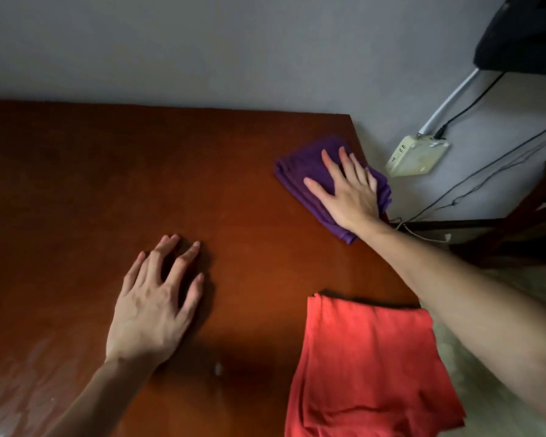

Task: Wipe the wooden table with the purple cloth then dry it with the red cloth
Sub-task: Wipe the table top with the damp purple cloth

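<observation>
The right hand (349,190) lies flat, fingers (328,162) stretched out and slightly spread, palm pressing down on the purple cloth (300,175); nothing is pinched or gripped, the hand simply rests on top. The cloth is folded into a rough rectangle of soft, napped fabric with layered edges showing along its left side. It sits at the far right of the wooden table (108,184), close to the far corner, and its right part hangs a little past the table's right edge. The fingertips point toward the far wall, ending just short of the cloth's far border.

The left hand (153,307) is empty, fingers spread and a little arched, the tips touching the bare wood near the table's middle, well apart from both cloths.

The tabletop is smooth, reddish-brown and glossy, with pale streaky sheen at the near left. The red cloth (366,367) lies folded at the near right, a flat, soft stack overhanging the right edge, beneath the right forearm.

Off the table's right, a cream plastic box (416,156) with cables sits against the grey wall.
</observation>
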